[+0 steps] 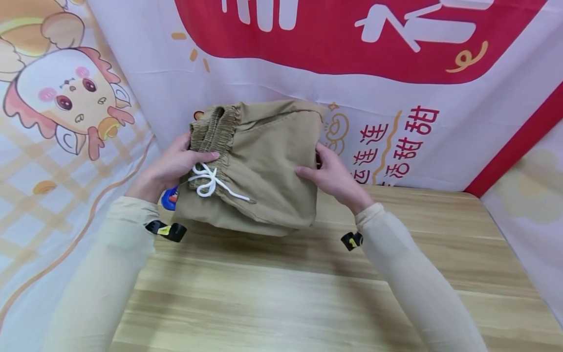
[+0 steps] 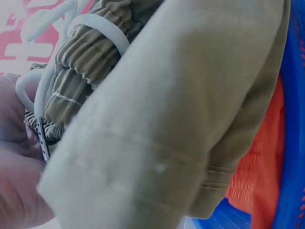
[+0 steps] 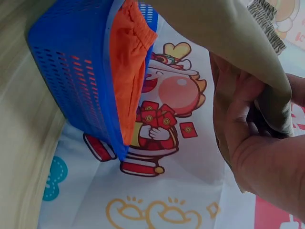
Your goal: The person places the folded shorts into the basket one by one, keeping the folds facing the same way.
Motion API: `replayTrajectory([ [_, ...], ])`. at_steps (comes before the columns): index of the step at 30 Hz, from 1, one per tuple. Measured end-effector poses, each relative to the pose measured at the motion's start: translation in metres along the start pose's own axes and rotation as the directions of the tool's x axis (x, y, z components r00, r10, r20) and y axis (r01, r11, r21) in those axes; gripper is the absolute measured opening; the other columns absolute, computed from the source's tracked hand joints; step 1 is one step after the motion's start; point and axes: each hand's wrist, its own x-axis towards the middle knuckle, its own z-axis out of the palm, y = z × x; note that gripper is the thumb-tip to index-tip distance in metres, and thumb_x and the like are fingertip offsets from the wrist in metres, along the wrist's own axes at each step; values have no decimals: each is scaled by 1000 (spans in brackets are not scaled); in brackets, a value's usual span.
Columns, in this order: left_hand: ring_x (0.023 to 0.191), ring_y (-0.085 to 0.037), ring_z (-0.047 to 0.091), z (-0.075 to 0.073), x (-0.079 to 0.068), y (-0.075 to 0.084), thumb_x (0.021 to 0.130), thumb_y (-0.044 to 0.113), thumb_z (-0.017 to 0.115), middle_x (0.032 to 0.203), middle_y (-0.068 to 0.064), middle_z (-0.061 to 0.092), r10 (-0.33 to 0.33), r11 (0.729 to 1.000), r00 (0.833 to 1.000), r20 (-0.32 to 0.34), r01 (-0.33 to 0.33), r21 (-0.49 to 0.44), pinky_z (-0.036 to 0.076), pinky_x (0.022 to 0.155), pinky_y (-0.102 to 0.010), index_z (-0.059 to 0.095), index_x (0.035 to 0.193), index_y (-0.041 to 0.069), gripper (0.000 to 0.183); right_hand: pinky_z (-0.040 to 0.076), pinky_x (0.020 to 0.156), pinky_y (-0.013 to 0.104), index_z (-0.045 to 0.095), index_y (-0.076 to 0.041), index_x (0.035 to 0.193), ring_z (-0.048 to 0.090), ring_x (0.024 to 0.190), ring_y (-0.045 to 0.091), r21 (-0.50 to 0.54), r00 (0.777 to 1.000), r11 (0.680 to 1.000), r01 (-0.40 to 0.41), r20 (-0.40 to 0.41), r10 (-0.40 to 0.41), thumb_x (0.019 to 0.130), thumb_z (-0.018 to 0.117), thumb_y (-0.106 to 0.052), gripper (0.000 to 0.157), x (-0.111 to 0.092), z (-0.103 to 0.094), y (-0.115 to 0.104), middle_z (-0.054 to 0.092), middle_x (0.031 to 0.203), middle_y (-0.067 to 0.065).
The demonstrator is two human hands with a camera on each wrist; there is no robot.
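Folded khaki shorts (image 1: 272, 166) with an elastic waistband and a white drawstring (image 1: 208, 181) tied in a bow are held up above the table in the head view. My left hand (image 1: 173, 164) grips them at the waistband, thumb on the front. On the opposite side my right hand (image 1: 332, 173) pinches the folded edge, thumb in front and fingers behind. Behind the shorts stands a blue plastic basket (image 3: 71, 71), mostly hidden in the head view. Orange cloth (image 3: 126, 71) with a gathered edge lies inside it, seen in both wrist views.
The wooden table (image 1: 281, 293) stretches out below both forearms. A printed white and red cloth backdrop (image 1: 281, 73) rises behind it, and a cartoon-patterned cloth (image 1: 66, 146) hangs along the left. Black straps (image 1: 167, 230) circle the wrists.
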Motion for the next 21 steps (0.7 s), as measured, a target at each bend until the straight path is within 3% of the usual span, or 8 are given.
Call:
replayTrajectory([
  [7, 96, -13, 58, -19, 13, -1, 89, 13, 63, 115, -5, 56, -45, 998, 998, -38, 47, 43, 49, 82, -24, 40, 132, 8, 49, 46, 91, 31, 46, -12, 131, 54, 109, 17, 64, 1000, 998, 17, -20, -15, 85, 67, -6, 51, 25, 10, -2, 55, 121, 5],
  [14, 105, -16, 51, -35, 27, -10, 91, 17, 62, 128, -8, 47, -95, 981, 993, -71, 106, 160, 43, 88, -26, 32, 141, 9, 59, 48, 89, 31, 45, -13, 135, 58, 106, 18, 90, 998, 995, -45, -32, 48, 86, 66, -4, 54, 45, 22, 4, 60, 119, 8],
  [18, 108, -19, 47, -38, 36, -20, 90, 17, 63, 128, -12, 46, -70, 961, 993, -91, 92, 260, 38, 94, -31, 36, 137, 5, 56, 47, 90, 32, 41, -11, 138, 58, 108, 20, 123, 996, 989, -78, -23, 82, 86, 65, -1, 58, 53, 29, 13, 59, 122, 11],
  [21, 111, -24, 45, -39, 40, -30, 89, 14, 63, 129, -15, 46, -34, 943, 994, -99, 65, 325, 34, 99, -37, 37, 136, 3, 55, 46, 92, 33, 38, -8, 140, 54, 113, 21, 57, 994, 993, -105, -34, 107, 85, 66, -2, 61, 57, 33, 21, 56, 126, 13],
])
